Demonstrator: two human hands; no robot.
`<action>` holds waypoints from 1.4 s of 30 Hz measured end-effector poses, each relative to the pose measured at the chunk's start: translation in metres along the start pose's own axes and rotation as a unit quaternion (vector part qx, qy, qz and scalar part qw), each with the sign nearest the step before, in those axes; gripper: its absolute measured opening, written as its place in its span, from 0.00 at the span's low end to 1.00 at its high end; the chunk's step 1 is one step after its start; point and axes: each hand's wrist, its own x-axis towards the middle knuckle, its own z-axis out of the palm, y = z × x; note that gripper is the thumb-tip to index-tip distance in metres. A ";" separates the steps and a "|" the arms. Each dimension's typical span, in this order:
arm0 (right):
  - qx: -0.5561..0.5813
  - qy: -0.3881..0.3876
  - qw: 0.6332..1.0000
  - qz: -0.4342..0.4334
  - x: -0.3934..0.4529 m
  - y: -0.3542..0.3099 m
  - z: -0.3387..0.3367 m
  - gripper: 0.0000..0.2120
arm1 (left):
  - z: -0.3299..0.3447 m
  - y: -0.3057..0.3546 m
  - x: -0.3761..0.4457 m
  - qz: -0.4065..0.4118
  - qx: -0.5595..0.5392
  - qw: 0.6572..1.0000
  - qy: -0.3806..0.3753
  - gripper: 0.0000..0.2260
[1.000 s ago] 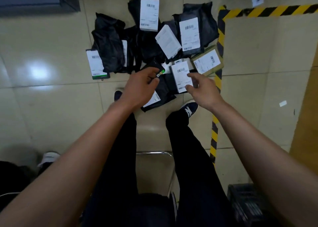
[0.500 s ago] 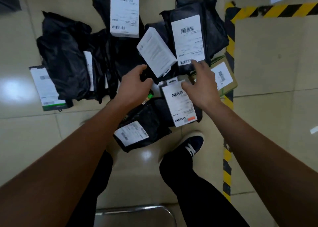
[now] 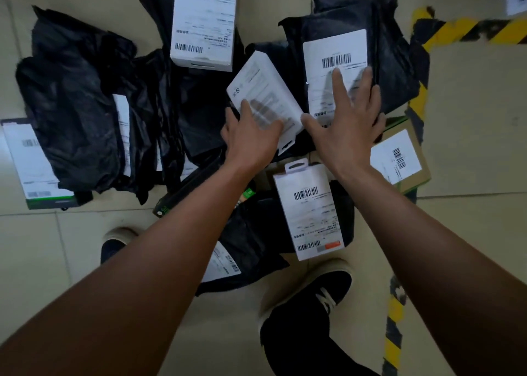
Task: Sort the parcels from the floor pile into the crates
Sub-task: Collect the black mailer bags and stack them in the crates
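Nearest: dark sneaker with white sole [image 3: 322,293] on the beige tiled floor [image 3: 71,261], toe just short of the pile's near edge. Yellow-black hazard tape strip [image 3: 395,344] runs along the right, then turns across the top right corner; bare tile beyond it.

Pile's near edge: white hang-tab box with a barcode label [image 3: 309,213] lying flat on a black poly mailer bag [image 3: 251,250]. Brown cardboard box with a white label [image 3: 399,154] at the right edge, touching the tape.

Left hand [image 3: 251,139]: grip released, fingers extended and blurred, lying on the tilted white printed box [image 3: 265,96]. Right hand [image 3: 346,125]: grip released, fingers spread flat on the large white shipping label [image 3: 336,62] of a black mailer bag [image 3: 396,70].

Left: crumpled black plastic bags [image 3: 74,105] overlapping a flat green-edged white-labelled parcel [image 3: 28,164] at the far left edge. Farthest: tall white box with two barcodes [image 3: 204,22], cut by the top frame edge. Open tile left and below the pile.
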 end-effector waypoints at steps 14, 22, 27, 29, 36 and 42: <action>0.009 0.063 0.998 -0.002 0.014 0.007 0.020 0.39 | 0.035 0.015 0.023 -0.001 -0.027 0.998 0.051 0.39; 0.001 0.083 0.997 -0.010 0.017 0.014 0.024 0.43 | 0.048 0.015 0.024 0.025 0.013 0.998 0.057 0.42; 0.027 0.077 0.997 -0.010 0.013 0.021 0.016 0.43 | 0.042 0.008 0.022 0.065 0.041 0.993 0.091 0.43; 0.032 0.075 0.997 -0.002 0.007 0.021 0.010 0.42 | 0.033 0.004 0.015 0.085 0.052 0.991 0.093 0.43; 0.052 0.059 0.996 0.037 -0.040 0.001 -0.031 0.38 | -0.024 -0.001 -0.048 0.142 0.135 0.977 0.082 0.41; 0.064 0.072 0.994 0.051 -0.095 -0.032 -0.091 0.35 | -0.093 0.003 -0.117 0.150 0.195 0.965 0.088 0.40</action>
